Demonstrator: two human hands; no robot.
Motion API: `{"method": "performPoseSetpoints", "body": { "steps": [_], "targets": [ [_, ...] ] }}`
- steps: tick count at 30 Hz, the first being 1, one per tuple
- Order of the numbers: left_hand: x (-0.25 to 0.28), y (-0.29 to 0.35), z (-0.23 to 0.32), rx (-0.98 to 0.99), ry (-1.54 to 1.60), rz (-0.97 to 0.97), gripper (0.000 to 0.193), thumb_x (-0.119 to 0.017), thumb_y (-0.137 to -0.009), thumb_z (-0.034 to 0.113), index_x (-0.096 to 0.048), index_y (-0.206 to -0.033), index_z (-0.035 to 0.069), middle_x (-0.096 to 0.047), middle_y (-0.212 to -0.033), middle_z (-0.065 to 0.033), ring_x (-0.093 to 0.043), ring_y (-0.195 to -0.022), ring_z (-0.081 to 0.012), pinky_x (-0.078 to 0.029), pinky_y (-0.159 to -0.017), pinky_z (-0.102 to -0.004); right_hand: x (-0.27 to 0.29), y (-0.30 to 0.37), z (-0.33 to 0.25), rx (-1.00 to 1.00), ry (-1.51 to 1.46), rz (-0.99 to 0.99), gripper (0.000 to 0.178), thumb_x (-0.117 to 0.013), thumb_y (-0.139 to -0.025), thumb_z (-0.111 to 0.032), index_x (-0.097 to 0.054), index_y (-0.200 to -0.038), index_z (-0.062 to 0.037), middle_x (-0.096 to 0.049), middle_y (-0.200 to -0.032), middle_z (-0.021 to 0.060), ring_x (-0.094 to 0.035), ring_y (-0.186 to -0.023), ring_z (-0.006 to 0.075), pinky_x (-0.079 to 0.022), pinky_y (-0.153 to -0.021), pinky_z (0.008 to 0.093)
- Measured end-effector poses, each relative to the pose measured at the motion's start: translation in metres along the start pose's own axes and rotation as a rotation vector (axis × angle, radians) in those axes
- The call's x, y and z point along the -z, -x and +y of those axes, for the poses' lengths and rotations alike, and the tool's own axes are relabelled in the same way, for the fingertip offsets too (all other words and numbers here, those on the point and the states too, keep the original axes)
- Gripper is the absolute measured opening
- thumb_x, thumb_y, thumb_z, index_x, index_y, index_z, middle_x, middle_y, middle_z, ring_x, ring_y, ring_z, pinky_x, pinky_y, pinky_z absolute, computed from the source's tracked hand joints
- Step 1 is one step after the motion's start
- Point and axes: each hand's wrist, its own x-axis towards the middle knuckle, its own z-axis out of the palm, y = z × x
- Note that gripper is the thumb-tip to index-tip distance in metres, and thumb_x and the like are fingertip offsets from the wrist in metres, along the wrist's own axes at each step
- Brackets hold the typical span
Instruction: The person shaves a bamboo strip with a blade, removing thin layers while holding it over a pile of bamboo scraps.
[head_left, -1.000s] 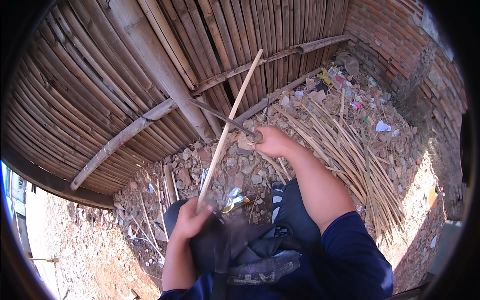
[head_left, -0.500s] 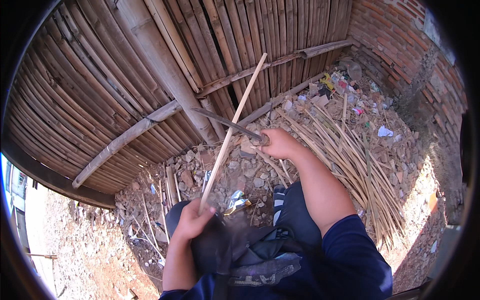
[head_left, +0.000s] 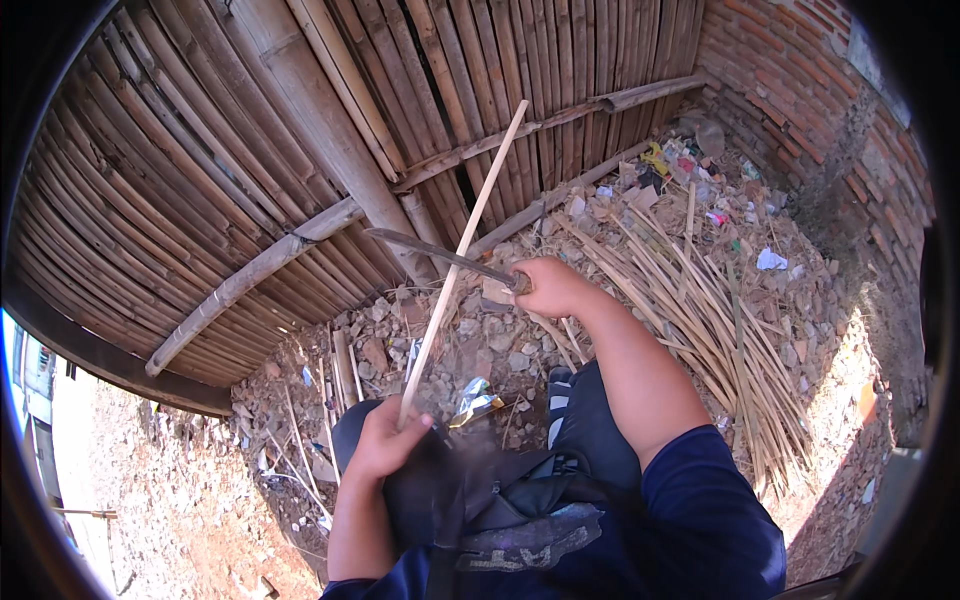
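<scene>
My left hand (head_left: 388,442) is closed round the lower end of a long pale bamboo strip (head_left: 437,328), beside my left knee. The strip slants up and away to the right. In my right hand (head_left: 553,288) is the handle of a machete (head_left: 415,243), its dark blade pointing left. Blade and strip cross a little to the left of my right hand; whether the edge bites into the strip I cannot tell. On the ground to the right lies a pile of similar bamboo strips (head_left: 725,350).
A bamboo slat wall (head_left: 150,200) with a thick pole (head_left: 300,90) rises ahead and to the left. Stone rubble (head_left: 500,340) covers the ground, with a shiny wrapper (head_left: 474,402) and litter on it. A brick wall (head_left: 790,90) stands at the right.
My right hand and the machete have shifted slightly left and down along the strip. The strip's upper end has tipped a little to the left; my left hand stays in place.
</scene>
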Motion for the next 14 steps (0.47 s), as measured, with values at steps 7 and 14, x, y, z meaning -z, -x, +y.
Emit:
{"method": "performPoseSetpoints", "body": {
  "steps": [7,14],
  "targets": [
    [0.0,-0.002,-0.004,0.017,-0.005,0.01,0.022,-0.072,-0.089,0.024,-0.058,-0.09,0.006,-0.053,-0.074,0.0059,-0.044,-0.066,-0.0032,-0.036,-0.058,-0.0209,-0.006,-0.002,0.009,-0.124,-0.021,0.123,0.051,-0.073,-0.075,-0.025,-0.063,-0.119,-0.0024,-0.067,-0.108,0.0216,-0.063,-0.104,0.037,-0.05,-0.091,0.0415],
    [-0.001,-0.002,-0.004,0.061,-0.071,0.019,0.02,-0.07,-0.091,0.022,-0.059,-0.094,0.005,-0.056,-0.079,0.0038,-0.046,-0.07,-0.0042,-0.038,-0.062,-0.0208,-0.01,-0.002,-0.023,-0.058,0.167,-0.196,0.05,-0.072,-0.078,-0.028,-0.062,-0.123,-0.0091,-0.066,-0.113,0.0205,-0.063,-0.107,0.0347,-0.05,-0.092,0.0437]
  ]
}}
